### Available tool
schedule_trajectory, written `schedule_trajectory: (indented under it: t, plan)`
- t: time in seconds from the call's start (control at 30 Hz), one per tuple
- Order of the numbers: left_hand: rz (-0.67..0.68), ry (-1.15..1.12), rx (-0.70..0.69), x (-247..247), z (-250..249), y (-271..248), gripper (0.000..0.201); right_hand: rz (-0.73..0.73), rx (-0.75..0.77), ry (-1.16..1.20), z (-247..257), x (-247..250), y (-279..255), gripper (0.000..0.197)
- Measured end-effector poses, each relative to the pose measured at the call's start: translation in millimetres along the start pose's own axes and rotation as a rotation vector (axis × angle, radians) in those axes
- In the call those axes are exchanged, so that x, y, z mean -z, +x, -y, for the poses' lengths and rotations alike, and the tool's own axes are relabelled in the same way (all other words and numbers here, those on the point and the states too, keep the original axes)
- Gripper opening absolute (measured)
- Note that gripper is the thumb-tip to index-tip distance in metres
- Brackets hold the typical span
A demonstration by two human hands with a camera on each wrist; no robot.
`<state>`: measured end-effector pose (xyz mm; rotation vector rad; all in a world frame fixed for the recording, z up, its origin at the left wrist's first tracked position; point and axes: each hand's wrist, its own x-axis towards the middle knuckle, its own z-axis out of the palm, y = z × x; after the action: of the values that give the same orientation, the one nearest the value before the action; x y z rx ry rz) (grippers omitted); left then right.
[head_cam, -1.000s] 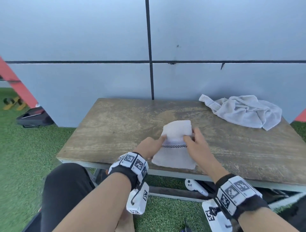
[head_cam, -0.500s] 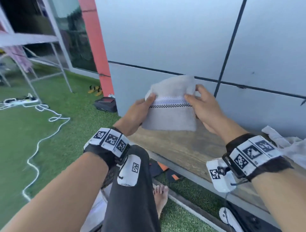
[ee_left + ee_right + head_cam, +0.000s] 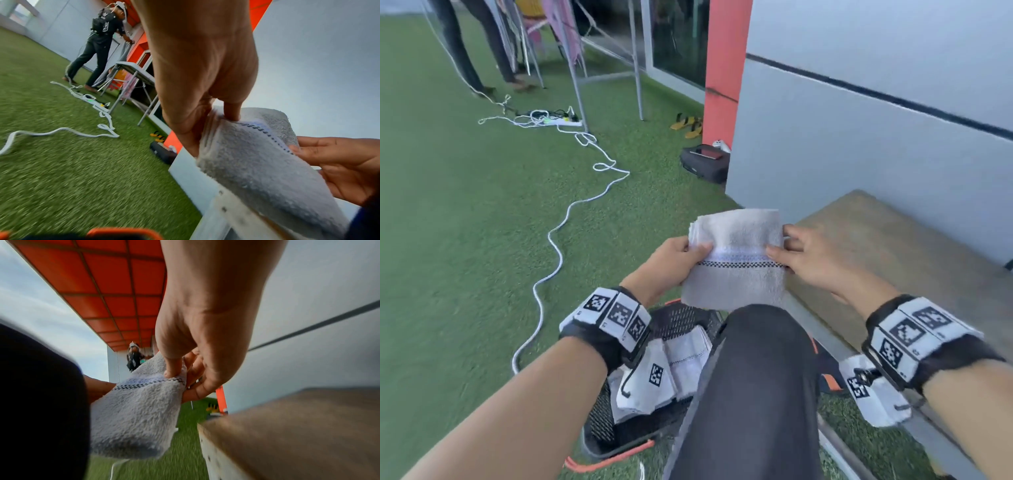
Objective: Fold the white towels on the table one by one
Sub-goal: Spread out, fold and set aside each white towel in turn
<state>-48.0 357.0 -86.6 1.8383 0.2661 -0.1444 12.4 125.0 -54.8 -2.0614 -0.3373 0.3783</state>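
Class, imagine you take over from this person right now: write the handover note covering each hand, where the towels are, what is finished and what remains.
Left hand: pinches the left edge of the folded towel, thumb on top.
Right hand: pinches its right edge the same way.
The towel is held in the air, off the left end of the table, above the knee.
Below sits a black mesh basket with folded towels already inside.
Done: this towel is folded.
Left: probably lower it into the basket. Any unfolded towels on the table are out of view now.
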Motion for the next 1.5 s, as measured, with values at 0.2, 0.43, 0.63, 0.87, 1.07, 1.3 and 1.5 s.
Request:
schedule_trajectory:
  t: [0.2, 0.43, 0.63, 0.87, 1.07, 1.3, 1.5]
  plan:
    - [0.005, 0.062, 0.321, -12, 129, 35, 0.07, 0.227, -0.124, -0.142, -100, -77, 49, 0.023]
    - [0.001, 0.164, 0.627, -50, 234, 53, 0.029, 0.308, -0.017, -0.474, -171, -162, 76, 0.036]
    - [-0.034, 0.196, 0.686, -63, 271, 76, 0.027, 0.399, 0.182, -0.783, -189, -195, 90, 0.032]
    - [-0.058, 0.306, 0.788, -67, 296, 88, 0.015, 0.501, 0.094, -0.981, -193, -218, 99, 0.042]
    - [-0.063, 0.394, 0.81, -70, 305, 82, 0.029, 0.63, 0.073, -1.001, -193, -216, 97, 0.048]
    - [-0.173, 0.449, 0.676, -70, 298, 90, 0.058, 0.667, 0.13, -1.0, -198, -219, 90, 0.043]
    - [-0.138, 0.526, 0.667, -59, 313, 110, 0.028, 0.694, 0.215, -1.2, -216, -235, 84, 0.048]
